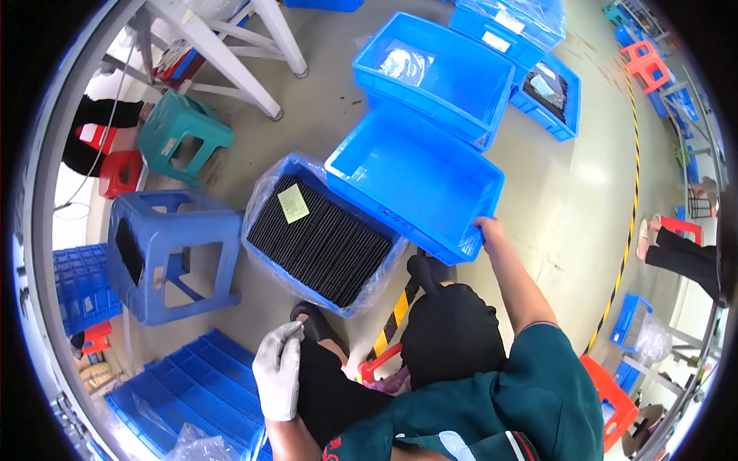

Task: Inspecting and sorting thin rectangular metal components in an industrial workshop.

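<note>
My bare right hand (489,233) grips the near right corner of a blue plastic bin (415,184), with its fingers over the rim. Inside, this bin shows a bare floor; it is tilted and overlaps a stacked bin behind it. My left hand (278,373), in a white glove, hovers above my left thigh. Its fingers are curled together, and I see nothing in them. In front of it stands a blue bin lined with clear plastic (257,196), filled with rows of thin black strip-like parts (323,250). A pale green slip (293,203) lies on those parts.
Stacked blue bins (434,73) stand ahead, beside another bin with black parts (550,92). Left are a blue stool (173,253), a green stool (184,134) and a white table leg (223,61). Blue crates (192,392) lie lower left. Yellow-black tape (632,169) runs along the right.
</note>
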Tool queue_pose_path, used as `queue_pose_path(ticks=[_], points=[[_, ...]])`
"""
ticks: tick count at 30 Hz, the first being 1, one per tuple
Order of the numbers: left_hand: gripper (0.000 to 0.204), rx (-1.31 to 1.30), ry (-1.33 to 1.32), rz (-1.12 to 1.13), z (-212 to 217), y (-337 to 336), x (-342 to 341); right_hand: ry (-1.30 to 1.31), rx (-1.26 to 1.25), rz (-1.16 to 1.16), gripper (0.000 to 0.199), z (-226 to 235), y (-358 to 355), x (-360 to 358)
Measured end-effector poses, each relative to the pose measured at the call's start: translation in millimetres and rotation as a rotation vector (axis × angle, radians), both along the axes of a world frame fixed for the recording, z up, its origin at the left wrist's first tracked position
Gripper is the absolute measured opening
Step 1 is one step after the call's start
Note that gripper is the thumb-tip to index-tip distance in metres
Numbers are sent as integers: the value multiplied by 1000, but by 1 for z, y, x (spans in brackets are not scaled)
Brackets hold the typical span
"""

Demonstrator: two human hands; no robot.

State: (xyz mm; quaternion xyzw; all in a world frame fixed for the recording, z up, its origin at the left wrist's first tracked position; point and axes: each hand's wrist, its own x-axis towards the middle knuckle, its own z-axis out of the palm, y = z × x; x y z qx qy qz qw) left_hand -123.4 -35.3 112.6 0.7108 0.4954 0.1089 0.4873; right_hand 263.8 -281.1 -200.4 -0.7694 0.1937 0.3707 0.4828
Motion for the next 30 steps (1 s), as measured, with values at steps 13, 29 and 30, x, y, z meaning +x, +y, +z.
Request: queue_pose_path(ticks=[13, 29, 30], points=[[20, -39, -79, 57, 5, -6, -28, -538, -166, -272, 41, 38, -27, -26], [22, 46, -112, -13, 14, -5, -36, -309, -196, 255, 39, 50, 14, -26], [22, 11, -126, 2, 15, -6, -35, -296, -212, 264, 39, 50, 14, -28]])
